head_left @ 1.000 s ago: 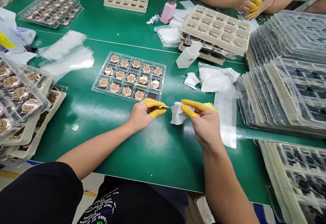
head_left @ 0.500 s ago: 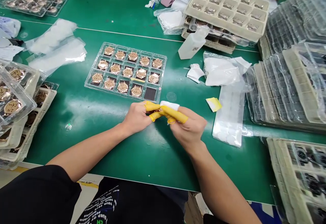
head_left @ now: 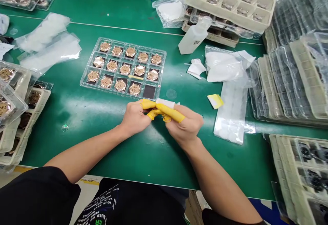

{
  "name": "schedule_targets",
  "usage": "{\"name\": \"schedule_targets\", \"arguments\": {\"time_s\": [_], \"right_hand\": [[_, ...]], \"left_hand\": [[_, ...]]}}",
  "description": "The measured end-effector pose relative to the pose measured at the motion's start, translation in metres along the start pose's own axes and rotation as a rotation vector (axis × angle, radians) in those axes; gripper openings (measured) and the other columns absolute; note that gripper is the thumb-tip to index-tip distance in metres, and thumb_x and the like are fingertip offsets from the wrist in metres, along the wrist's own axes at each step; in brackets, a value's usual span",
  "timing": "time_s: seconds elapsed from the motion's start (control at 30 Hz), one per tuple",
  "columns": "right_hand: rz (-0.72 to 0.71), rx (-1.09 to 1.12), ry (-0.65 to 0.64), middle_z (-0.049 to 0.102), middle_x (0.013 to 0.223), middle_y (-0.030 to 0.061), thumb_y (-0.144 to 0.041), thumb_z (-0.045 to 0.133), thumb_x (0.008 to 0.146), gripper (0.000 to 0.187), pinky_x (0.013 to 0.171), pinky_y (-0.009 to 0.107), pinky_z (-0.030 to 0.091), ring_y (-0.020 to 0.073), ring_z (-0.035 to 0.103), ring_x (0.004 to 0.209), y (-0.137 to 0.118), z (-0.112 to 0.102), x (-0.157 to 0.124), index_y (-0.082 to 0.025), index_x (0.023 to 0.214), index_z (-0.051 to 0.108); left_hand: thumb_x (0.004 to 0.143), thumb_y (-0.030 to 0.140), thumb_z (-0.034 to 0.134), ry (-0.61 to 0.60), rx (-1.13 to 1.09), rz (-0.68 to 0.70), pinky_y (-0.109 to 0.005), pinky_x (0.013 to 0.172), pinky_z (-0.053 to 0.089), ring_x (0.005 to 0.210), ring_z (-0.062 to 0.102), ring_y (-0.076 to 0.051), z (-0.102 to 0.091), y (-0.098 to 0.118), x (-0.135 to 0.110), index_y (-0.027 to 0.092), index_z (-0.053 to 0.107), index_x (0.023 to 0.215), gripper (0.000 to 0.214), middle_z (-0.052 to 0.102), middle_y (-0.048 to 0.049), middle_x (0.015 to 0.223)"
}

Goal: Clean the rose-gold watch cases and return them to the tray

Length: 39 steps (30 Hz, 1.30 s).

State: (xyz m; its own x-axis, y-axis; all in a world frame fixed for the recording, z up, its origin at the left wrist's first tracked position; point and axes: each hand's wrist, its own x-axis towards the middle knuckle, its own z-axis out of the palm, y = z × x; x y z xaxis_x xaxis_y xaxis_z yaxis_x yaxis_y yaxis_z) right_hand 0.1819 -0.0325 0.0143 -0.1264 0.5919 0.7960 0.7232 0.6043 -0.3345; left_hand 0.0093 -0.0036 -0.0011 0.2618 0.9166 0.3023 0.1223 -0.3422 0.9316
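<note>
left hand [head_left: 137, 117] was pinched closed, yellow cots [head_left: 170, 112] on its fingers, around a watch mostly hidden by them; right hand [head_left: 187, 124] was closed too, its fingers up against the left's and gripping a folded white cloth [head_left: 166, 102]. both hands and that watch were just in front of the tray [head_left: 84, 81], at its right front corner. fourteen more watches [head_left: 125, 69] sat in the tray; its right front pocket showed a dark pad [head_left: 149, 91]. a yellow strip [head_left: 135, 77] lay on the tray. clear disc [head_left: 171, 94] was just right of the tray; further right of it, tissue [head_left: 196, 68], yellow-white scrap [head_left: 215, 101], bag [head_left: 222, 68]. bottle [head_left: 194, 38] stood right of and behind the tray, beige trays [head_left: 230, 17] beyond. films [head_left: 52, 52] lay left of the tray.
</note>
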Motion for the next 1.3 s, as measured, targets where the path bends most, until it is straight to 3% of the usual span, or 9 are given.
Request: {"name": "schedule_targets", "arguments": {"time_s": [0.2, 0.4, 0.6, 0.73, 0.9, 1.0, 1.07, 1.17, 1.3], "right_hand": [[0.21, -0.019, 0.067, 0.078, 0.076, 0.0001, -0.014, 0.069, 0.09, 0.021, 0.051, 0.024, 0.046, 0.012, 0.066, 0.056, 0.001, 0.0, -0.001, -0.026, 0.101, 0.082], [0.308, -0.092, -0.093, 0.071, 0.07, 0.001, -0.015, 0.067, 0.089, 0.014, 0.052, 0.027, 0.039, 0.0108, 0.058, 0.057, 0.001, -0.012, 0.005, -0.02, 0.086, 0.08], [0.769, 0.511, 0.116, 0.082, 0.087, 0.0003, -0.037, 0.083, 0.086, 0.017, 0.058, 0.03, 0.059, 0.0148, 0.071, 0.066, -0.003, -0.01, 0.004, -0.028, 0.101, 0.085], [0.7, 0.516, 0.056, 0.081, 0.081, -0.0024, -0.022, 0.082, 0.085, 0.02, 0.059, 0.028, 0.06, 0.0128, 0.07, 0.061, -0.009, -0.004, -0.002, -0.031, 0.102, 0.086], [0.372, 0.227, 0.001, 0.071, 0.065, -0.0028, -0.01, 0.069, 0.087, 0.024, 0.053, 0.025, 0.048, 0.0112, 0.061, 0.055, -0.004, -0.006, -0.007, -0.027, 0.092, 0.085], [0.264, 0.132, -0.063, 0.076, 0.07, -0.0008, -0.01, 0.063, 0.087, 0.026, 0.055, 0.025, 0.051, 0.0131, 0.067, 0.059, 0.004, -0.008, -0.007, -0.024, 0.095, 0.084], [0.206, 0.008, -0.123, 0.08, 0.078, 0.001, -0.009, 0.061, 0.084, 0.031, 0.059, 0.026, 0.053, 0.0151, 0.072, 0.066, 0.009, -0.009, -0.006, -0.024, 0.098, 0.084], [0.164, -0.189, -0.172, 0.079, 0.078, 0.0019, -0.005, 0.059, 0.079, 0.035, 0.061, 0.028, 0.052, 0.0167, 0.072, 0.068, 0.014, -0.014, -0.003, -0.024, 0.096, 0.084], [0.348, -0.068, -0.003, 0.078, 0.08, 0.0021, -0.017, 0.073, 0.085, 0.015, 0.07, 0.032, 0.059, 0.0195, 0.074, 0.079, 0.016, -0.019, 0.0, -0.026, 0.092, 0.083]], "left_hand": [[0.082, 0.031, 0.085, 0.101, -0.336, -0.227, -0.034, 0.093, 0.066, 0.098, 0.079, -0.021, 0.011, 0.002, -0.006, 0.022, 0.085, 0.101, 0.021, 0.084, -0.0063, 0.105], [0.078, 0.034, 0.09, 0.099, -0.438, -0.335, -0.036, 0.096, 0.065, 0.097, 0.079, -0.021, 0.008, 0.004, 0.003, 0.019, 0.082, 0.097, 0.026, 0.082, -0.0064, 0.103], [0.074, 0.048, 0.094, 0.084, -0.6, -0.339, -0.034, 0.096, 0.063, 0.097, 0.078, -0.018, 0.008, 0.001, 0.01, 0.019, 0.073, 0.099, 0.043, 0.079, -0.0035, 0.102], [0.084, 0.043, 0.087, -0.027, -0.506, -0.218, -0.031, 0.089, 0.065, 0.094, 0.078, -0.018, 0.009, -0.001, 0.005, 0.019, 0.076, 0.103, 0.032, 0.08, -0.0054, 0.103], [0.088, 0.018, 0.078, -0.008, 0.004, 0.106, -0.028, 0.085, 0.063, 0.091, 0.078, -0.016, 0.001, 0.0, 0.0, 0.022, 0.083, 0.105, 0.019, 0.084, -0.0045, 0.101], [0.089, 0.015, 0.074, -0.011, 0.14, 0.191, -0.027, 0.082, 0.062, 0.087, 0.078, -0.016, -0.002, 0.001, -0.001, 0.022, 0.084, 0.107, 0.022, 0.085, -0.0045, 0.101], [0.088, 0.016, 0.074, -0.005, 0.138, 0.126, -0.028, 0.082, 0.063, 0.088, 0.079, -0.017, -0.001, 0.002, -0.002, 0.023, 0.085, 0.107, 0.022, 0.085, -0.0038, 0.101], [0.086, 0.021, 0.078, -0.015, -0.044, -0.124, -0.03, 0.084, 0.064, 0.091, 0.08, -0.018, 0.002, 0.001, 0.0, 0.024, 0.084, 0.107, 0.022, 0.085, -0.004, 0.104], [0.079, 0.034, 0.088, 0.038, -0.389, -0.353, -0.034, 0.09, 0.065, 0.094, 0.079, -0.02, 0.003, -0.002, 0.009, 0.02, 0.08, 0.103, 0.029, 0.083, -0.0053, 0.102]]}}
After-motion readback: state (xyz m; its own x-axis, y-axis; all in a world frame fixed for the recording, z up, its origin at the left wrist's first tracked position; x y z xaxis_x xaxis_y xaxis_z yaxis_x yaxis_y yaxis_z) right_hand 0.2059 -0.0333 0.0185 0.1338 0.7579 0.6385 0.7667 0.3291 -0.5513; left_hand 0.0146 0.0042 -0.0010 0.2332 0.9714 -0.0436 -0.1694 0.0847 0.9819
